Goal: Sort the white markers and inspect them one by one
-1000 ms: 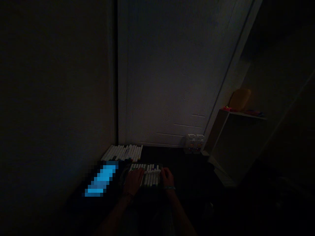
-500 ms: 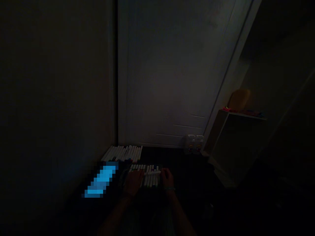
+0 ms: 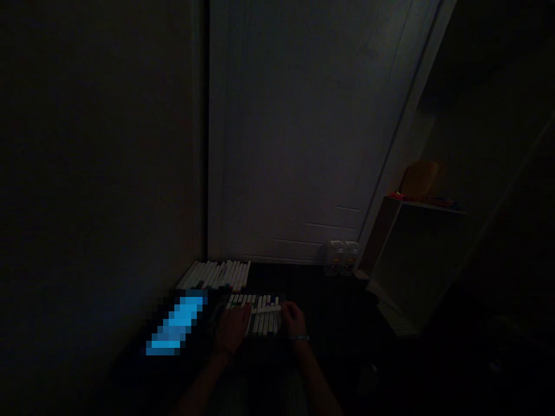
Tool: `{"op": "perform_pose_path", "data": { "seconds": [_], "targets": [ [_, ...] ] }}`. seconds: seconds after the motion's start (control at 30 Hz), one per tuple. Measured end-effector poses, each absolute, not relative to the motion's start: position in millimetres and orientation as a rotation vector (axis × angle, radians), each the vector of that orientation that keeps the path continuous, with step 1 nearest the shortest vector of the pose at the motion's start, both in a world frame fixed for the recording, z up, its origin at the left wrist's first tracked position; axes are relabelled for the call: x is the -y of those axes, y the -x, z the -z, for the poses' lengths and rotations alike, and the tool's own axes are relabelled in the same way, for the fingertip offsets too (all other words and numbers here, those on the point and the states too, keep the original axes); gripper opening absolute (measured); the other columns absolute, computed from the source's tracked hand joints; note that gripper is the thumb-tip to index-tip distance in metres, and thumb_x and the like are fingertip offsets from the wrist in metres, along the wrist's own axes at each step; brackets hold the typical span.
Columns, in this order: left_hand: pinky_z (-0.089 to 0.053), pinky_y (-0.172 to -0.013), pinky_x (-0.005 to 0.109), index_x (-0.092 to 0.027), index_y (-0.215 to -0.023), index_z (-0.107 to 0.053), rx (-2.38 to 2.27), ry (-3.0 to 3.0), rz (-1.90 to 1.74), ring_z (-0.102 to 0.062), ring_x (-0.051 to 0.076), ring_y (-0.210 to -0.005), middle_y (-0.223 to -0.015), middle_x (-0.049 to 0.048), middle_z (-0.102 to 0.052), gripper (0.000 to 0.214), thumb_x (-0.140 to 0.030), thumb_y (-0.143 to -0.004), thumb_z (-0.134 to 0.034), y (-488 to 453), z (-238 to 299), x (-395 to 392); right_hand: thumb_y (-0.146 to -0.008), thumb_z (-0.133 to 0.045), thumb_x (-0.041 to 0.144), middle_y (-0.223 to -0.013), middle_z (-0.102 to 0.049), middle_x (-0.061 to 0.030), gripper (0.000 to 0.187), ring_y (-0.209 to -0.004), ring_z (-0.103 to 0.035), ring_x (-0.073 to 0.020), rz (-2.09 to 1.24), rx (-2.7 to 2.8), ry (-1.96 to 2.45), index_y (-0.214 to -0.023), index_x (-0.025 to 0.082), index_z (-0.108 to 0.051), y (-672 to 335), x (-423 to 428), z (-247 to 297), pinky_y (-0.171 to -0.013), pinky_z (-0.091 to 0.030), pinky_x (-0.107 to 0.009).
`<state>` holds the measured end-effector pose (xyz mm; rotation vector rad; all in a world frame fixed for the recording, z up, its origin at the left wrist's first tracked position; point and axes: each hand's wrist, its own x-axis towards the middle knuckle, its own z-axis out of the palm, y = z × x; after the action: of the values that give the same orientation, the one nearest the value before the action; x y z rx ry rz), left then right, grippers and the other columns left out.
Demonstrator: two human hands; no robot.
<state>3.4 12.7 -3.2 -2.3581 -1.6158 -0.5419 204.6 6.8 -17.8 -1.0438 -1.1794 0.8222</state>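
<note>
The room is very dark. A row of white markers (image 3: pixel 255 315) lies on the dark floor in front of me. One white marker (image 3: pixel 265 310) lies crosswise over the row, between my two hands. My left hand (image 3: pixel 232 328) rests on the left end of the row, fingers curled toward the crosswise marker's left end. My right hand (image 3: pixel 293 320) is at the right end, its fingers closed at that marker's right end. Whether either hand truly grips it is lost in the gloom.
A second row of white markers (image 3: pixel 217 274) lies by the door (image 3: pixel 303 133). A glowing blue screen (image 3: pixel 176 323) sits on the floor to the left. Two small bottles (image 3: pixel 342 256) stand beside a white shelf unit (image 3: pixel 407 254) on the right, with a yellow object (image 3: pixel 418 179) on top.
The view has shifted down slightly. A marker now lies crosswise between my hands over the row; the hands have barely moved.
</note>
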Motion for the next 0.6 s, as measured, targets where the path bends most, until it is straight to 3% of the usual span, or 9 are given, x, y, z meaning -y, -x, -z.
{"op": "perform_pose_path", "data": {
  "seconds": [0.3,0.6],
  "targets": [
    [-0.038,-0.071,0.028,-0.017,-0.086,-0.059,1.817,2.427,0.79,-0.057,0.017,-0.077,-0.08,0.0076,-0.064,0.034,-0.026,-0.086,-0.027,-17,-41,9,-0.07,-0.053,0.048,-0.076,-0.065,-0.0044,0.036,-0.073,-0.058,-0.0179,-0.772,1.138,1.116,-0.083,0.017,-0.065,-204,-7,19,-0.063,-0.045,-0.025],
    [-0.037,-0.072,0.029,-0.016,-0.085,-0.057,1.818,2.444,0.712,-0.057,0.017,-0.079,-0.082,0.0077,-0.063,0.032,-0.027,-0.087,-0.027,-18,-41,9,-0.073,-0.051,0.046,-0.077,-0.064,-0.0037,0.034,-0.072,-0.057,-0.0163,-0.751,1.18,1.124,-0.083,0.016,-0.063,-205,-5,17,-0.062,-0.043,-0.023]
  ]
}}
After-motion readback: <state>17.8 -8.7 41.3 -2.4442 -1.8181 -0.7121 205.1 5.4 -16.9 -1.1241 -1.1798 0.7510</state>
